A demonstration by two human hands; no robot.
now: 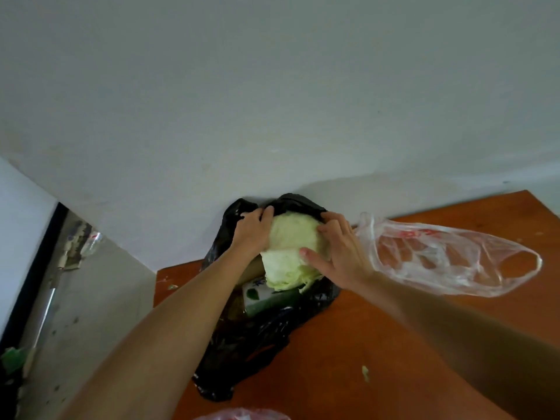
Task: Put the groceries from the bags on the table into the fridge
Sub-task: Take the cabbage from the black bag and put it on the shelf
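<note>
**Orange table [394, 344] against a pale wall [272, 101]: cabbage [291, 237] coming out of the black bag [257, 344]**

Both hands are clamping the cabbage from opposite sides. The left hand [253, 234] is curling over its upper left, and the right hand [339, 253] is wrapping its right side with the thumb lying across the front leaves. The cabbage is sitting in the mouth of the black bag, above a green-and-white carton [266, 298] that is lying inside the bag.

Judging by this, the person is working on the unpacking step, lifting the cabbage out. The fridge is not appearing in view, so the carrying is yet to come. The next move is calling for a straight lift clear of the bag's rim, with care that the loose outer leaves and the thin plastic are not dragging along.

Just right of the right hand, a clear bag [448, 259] is lying slack on the table, apparently empty. A small cabbage scrap [365, 373] is lying nearer the person, and the edge of another bag [242, 415] is showing at the bottom. The table is standing against the wall, with grey floor [91, 298] showing at left.
</note>
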